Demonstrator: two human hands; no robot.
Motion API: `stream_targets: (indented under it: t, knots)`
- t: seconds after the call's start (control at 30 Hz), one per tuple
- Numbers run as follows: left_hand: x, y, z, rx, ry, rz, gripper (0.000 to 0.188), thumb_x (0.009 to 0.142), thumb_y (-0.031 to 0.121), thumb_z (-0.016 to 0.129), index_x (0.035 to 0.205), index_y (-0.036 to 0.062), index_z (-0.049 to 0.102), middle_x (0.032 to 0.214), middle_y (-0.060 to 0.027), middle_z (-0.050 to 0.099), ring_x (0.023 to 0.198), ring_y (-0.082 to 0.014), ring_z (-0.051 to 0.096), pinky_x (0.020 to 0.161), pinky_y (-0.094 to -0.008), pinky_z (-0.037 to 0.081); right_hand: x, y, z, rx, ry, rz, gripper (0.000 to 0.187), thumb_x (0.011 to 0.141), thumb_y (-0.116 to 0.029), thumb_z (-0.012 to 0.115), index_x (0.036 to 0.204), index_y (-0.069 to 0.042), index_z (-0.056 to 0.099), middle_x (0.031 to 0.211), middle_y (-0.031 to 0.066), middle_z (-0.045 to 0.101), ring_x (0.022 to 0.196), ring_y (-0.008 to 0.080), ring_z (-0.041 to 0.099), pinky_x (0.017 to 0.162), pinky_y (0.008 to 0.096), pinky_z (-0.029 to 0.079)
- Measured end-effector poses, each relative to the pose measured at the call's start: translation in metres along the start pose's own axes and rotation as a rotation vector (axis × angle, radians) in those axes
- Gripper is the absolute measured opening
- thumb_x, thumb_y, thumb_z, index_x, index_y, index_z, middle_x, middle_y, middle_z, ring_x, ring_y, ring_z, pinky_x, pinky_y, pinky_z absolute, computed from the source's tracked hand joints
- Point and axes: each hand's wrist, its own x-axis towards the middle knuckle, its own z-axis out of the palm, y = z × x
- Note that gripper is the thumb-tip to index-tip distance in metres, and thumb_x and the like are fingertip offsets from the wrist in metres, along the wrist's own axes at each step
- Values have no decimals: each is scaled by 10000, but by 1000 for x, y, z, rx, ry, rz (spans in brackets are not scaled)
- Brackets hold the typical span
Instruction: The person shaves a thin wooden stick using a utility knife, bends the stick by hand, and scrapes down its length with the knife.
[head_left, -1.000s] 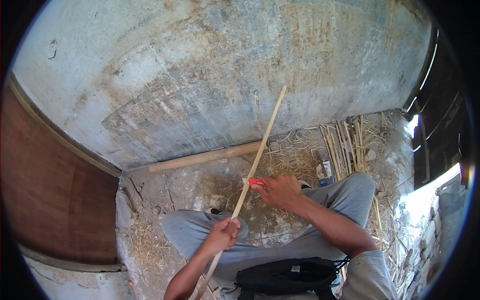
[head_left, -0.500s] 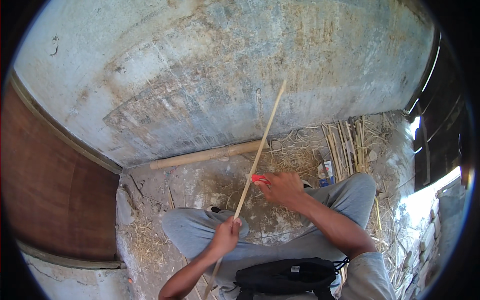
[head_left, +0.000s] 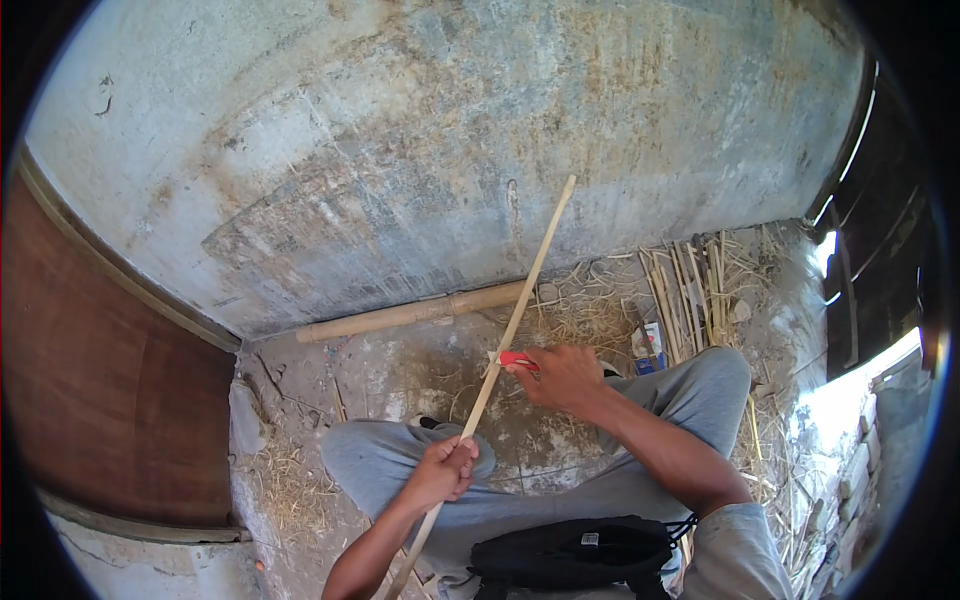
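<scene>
A long, pale strip of split bamboo (head_left: 530, 283) slants from beside my lap up toward the wall. My left hand (head_left: 442, 474) is closed round its lower part, above my thigh. Farther along, my right hand (head_left: 560, 378) grips a red-handled utility knife (head_left: 517, 360), its blade against or just beside the strip's edge. The strip's lower end runs down past my left forearm.
A thick bamboo pole (head_left: 420, 312) lies along the foot of the stained wall (head_left: 420, 150). Several split bamboo sticks (head_left: 690, 300), a blue-and-white packet (head_left: 649, 347) and curly shavings (head_left: 590, 318) lie at right. A black bag (head_left: 570, 555) rests on my lap.
The bamboo strip has shifted slightly downward, with its upper end lower. My left hand has moved a little left along with it. The knife stays near the same spot.
</scene>
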Motion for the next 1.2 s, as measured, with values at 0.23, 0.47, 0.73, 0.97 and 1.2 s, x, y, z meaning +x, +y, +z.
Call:
stream_targets:
  t: [0.23, 0.47, 0.73, 0.97, 1.2]
  knots:
    - [12, -35, 1, 619, 256, 578, 253, 1044, 244, 457, 883, 64, 533, 572, 37, 455, 440, -63, 419, 411, -256, 318, 4, -5, -11, -20, -68, 55, 391, 900, -467, 590, 958, -102, 717, 701, 166, 678, 665, 370, 673, 614, 487, 515]
    - [-10, -38, 2, 585, 246, 494, 282, 1040, 250, 481, 888, 24, 556, 555, 20, 459, 473, -68, 431, 448, -264, 340, 28, 43, -46, 19, 163, 303, 473, 928, -497, 545, 909, -62, 729, 699, 188, 669, 661, 398, 660, 628, 481, 524]
    - [-16, -10, 1, -14, 58, 106, 280, 1064, 278, 420, 937, 55, 531, 551, 30, 373, 404, -62, 367, 363, -246, 273, 17, 21, -33, 521, 163, 363, 427, 928, -446, 597, 931, -35, 712, 651, 158, 585, 586, 275, 588, 565, 401, 447]
    - [-9, -21, 6, 96, 47, 220, 288, 1059, 276, 433, 944, 37, 546, 577, 17, 409, 407, -64, 365, 362, -249, 267, 19, 0, -7, 564, 262, -83, 294, 801, -212, 802, 970, 2, 691, 830, 89, 648, 673, 170, 602, 601, 293, 477]
    - [1, -44, 3, 426, 137, 418, 282, 1057, 253, 438, 975, 18, 572, 581, 27, 437, 439, -50, 389, 402, -237, 322, 23, 1, 3, 417, 343, -269, 149, 773, -107, 733, 871, -30, 652, 914, 96, 661, 768, 324, 671, 647, 382, 542]
